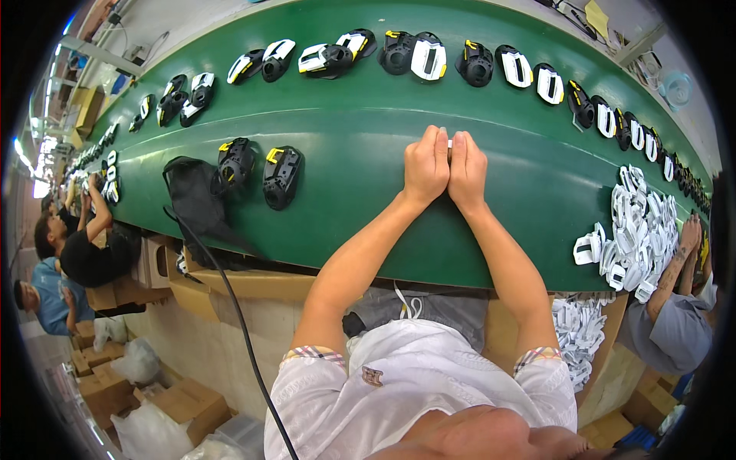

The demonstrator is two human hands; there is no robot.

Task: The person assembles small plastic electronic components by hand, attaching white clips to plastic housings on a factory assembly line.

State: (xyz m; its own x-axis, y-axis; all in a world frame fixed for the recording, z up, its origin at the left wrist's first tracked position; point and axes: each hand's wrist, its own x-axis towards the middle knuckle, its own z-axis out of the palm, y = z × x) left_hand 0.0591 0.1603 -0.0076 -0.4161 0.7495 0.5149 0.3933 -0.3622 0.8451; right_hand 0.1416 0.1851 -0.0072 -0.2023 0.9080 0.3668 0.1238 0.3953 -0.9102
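My left hand [426, 167] and my right hand [468, 167] are pressed side by side over the green table [368, 222], fingers curled and thumbs together. A small pale bit shows between the thumb tips; the rest of what they hold is hidden, so I cannot tell its kind. To the left lie two black plastic shells with yellow tabs, one [283, 178] apart and the other [236, 162] by a black bag-like cloth [192, 188]. A heap of white slotted plastic parts [640, 230] is to my right.
Black shells and white-topped pieces [428, 57] line the table's far side. An open carton of white parts [579, 330] stands below the near edge at right. A black cable [234, 295] hangs at left. Another person's hand [690, 234] is beside the heap; co-workers sit far left.
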